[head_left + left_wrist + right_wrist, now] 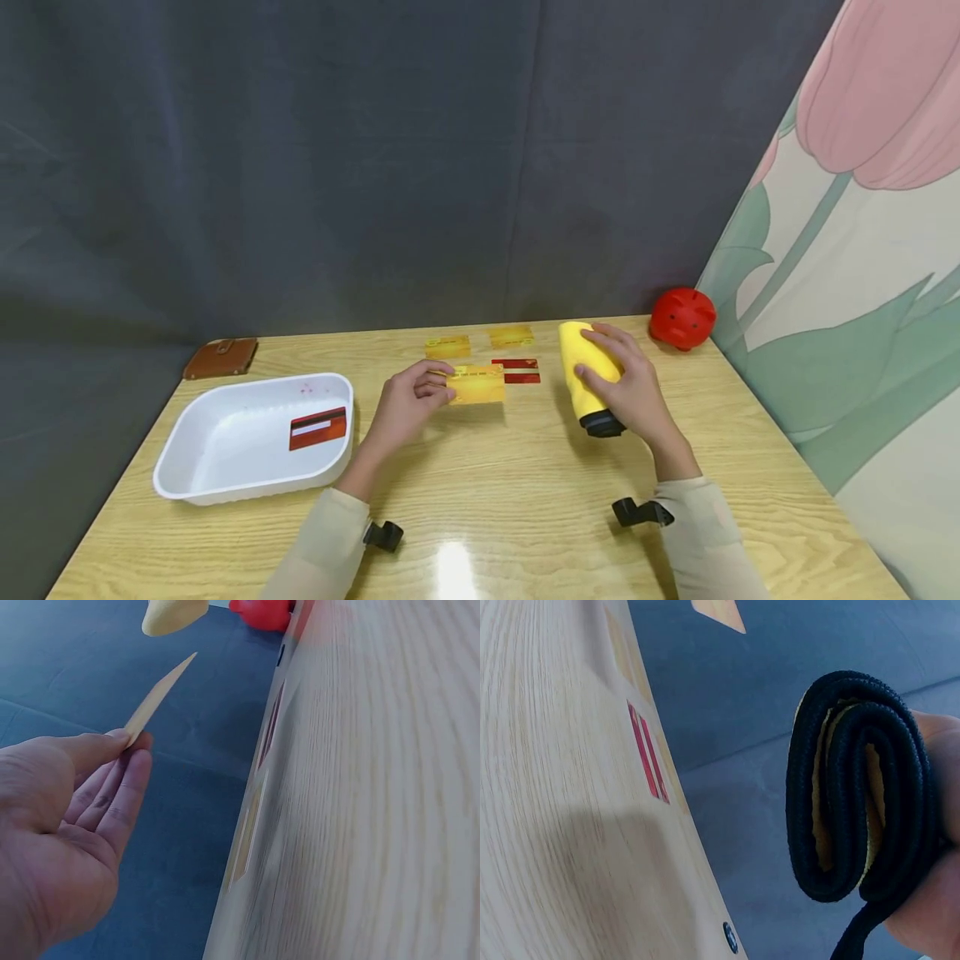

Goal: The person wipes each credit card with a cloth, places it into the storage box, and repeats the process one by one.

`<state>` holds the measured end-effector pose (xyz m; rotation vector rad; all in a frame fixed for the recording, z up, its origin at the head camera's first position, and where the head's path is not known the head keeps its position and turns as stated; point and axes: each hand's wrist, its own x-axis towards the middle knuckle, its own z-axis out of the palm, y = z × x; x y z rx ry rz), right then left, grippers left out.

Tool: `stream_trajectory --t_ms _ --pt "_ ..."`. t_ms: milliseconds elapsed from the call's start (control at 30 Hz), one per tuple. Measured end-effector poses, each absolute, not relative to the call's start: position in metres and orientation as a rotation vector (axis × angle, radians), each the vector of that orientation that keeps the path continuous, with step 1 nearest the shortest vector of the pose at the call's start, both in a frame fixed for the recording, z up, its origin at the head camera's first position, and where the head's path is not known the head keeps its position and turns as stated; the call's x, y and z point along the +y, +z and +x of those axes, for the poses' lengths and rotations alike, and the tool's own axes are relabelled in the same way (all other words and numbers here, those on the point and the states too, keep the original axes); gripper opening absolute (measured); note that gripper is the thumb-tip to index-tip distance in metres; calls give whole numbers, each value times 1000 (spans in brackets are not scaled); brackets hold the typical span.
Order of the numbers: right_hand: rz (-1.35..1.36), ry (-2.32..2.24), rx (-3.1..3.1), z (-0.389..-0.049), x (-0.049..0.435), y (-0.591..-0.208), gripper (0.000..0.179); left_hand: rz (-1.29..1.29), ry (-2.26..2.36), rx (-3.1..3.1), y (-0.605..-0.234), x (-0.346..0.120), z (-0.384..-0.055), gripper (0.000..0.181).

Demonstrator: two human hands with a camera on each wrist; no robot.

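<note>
Between thumb and fingers, my left hand (408,398) pinches a yellow card (477,384) by its left edge, held above the table. The left wrist view shows this card (159,699) nearly edge-on. My right hand (633,379) grips a rolled yellow cloth (587,367) with a black edge, raised and tilted. Seen end-on in the right wrist view, the cloth (840,802) shows its black binding folded in layers, with a strap hanging down. Behind the held card, two more yellow cards (447,347) and a red striped card (517,371) lie on the table.
A white plastic tray (187,454) at the left contains a red card (318,428). Behind it lies a brown wallet (221,358). At the back right sits a red piggy bank (682,318). A small dark round thing (730,937) is near the table's far edge, beside a dark curtain (375,167).
</note>
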<state>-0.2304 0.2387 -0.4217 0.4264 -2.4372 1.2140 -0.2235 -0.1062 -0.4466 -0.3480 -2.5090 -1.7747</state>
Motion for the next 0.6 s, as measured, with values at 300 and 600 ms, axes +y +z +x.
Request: stream_trajectory --t_ms 300,600 --pt "532 1249 -2433 -224 217 -418 50 -343 -1776 -2422 -446 -112 -224 28" --pt "679 1186 -2459 -221 188 -420 53 -334 -1828 -2371 -442 -111 -222 32"
